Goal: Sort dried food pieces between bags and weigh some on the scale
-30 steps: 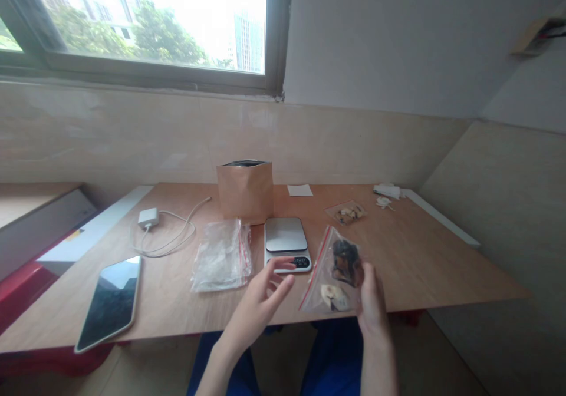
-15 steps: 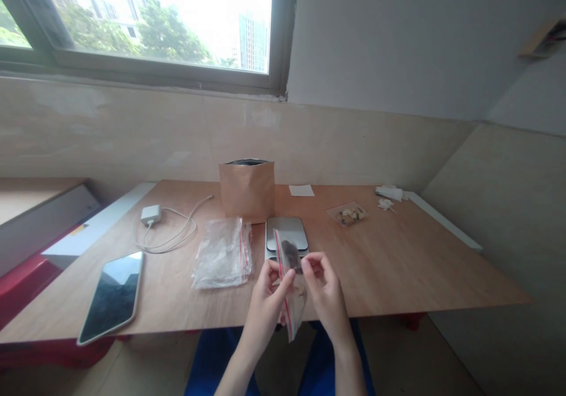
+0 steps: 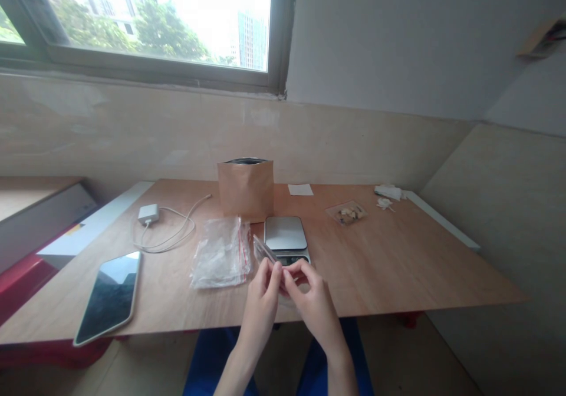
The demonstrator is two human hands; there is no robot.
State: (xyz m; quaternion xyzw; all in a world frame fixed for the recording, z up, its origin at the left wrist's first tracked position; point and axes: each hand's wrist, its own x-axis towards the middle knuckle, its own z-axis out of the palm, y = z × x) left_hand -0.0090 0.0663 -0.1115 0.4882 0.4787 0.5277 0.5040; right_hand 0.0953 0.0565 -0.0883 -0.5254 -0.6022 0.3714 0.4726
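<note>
Two hands are seen together at the near edge of the wooden surface (image 3: 398,266), left hand (image 3: 262,302) and right hand (image 3: 312,302), both pinched shut on a small clear zip bag (image 3: 264,253) held between the fingertips (only its upper corner is visible, the rest is hidden by the fingers, contents cannot be told). The bag is held just in front of the digital scale (image 3: 285,238), slightly above the surface. A pile of empty clear zip bags (image 3: 221,254) with red strips is laid just left of the scale. A brown paper pouch (image 3: 246,188) is stood upright behind the scale, open at the top. A phone (image 3: 108,299) is laid face up at the far left, a white charger with cable (image 3: 154,222) behind it. A filled small bag (image 3: 347,213) is seen to the right, well apart from the hands, and a white paper slip (image 3: 300,190) near the wall.
</note>
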